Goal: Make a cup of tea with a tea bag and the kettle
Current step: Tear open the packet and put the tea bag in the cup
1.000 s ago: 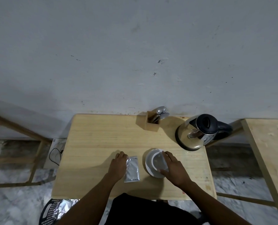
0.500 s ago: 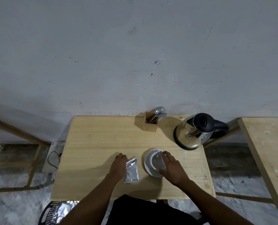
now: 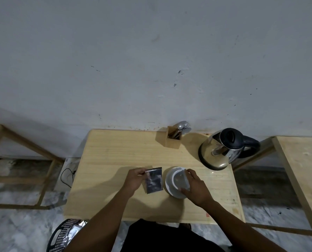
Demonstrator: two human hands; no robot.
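A silver foil tea bag sachet (image 3: 154,180) hangs lifted off the wooden table (image 3: 115,153), pinched at its top left corner by my left hand (image 3: 134,179). Just to its right a white cup (image 3: 179,180) sits on a white saucer (image 3: 169,186). My right hand (image 3: 195,188) wraps around the cup's right side. A steel kettle (image 3: 219,151) with a black lid and handle stands at the table's back right, apart from both hands.
A wooden holder (image 3: 171,140) with spoons and forks stands at the table's back edge by the wall. A second wooden table (image 3: 302,171) is at the right. A black perforated basket (image 3: 64,235) lies on the floor at the lower left, cables (image 3: 67,176) beside the table.
My left hand has pinched the sachet and raised it from lying flat on the table. My right hand has stayed on the cup.
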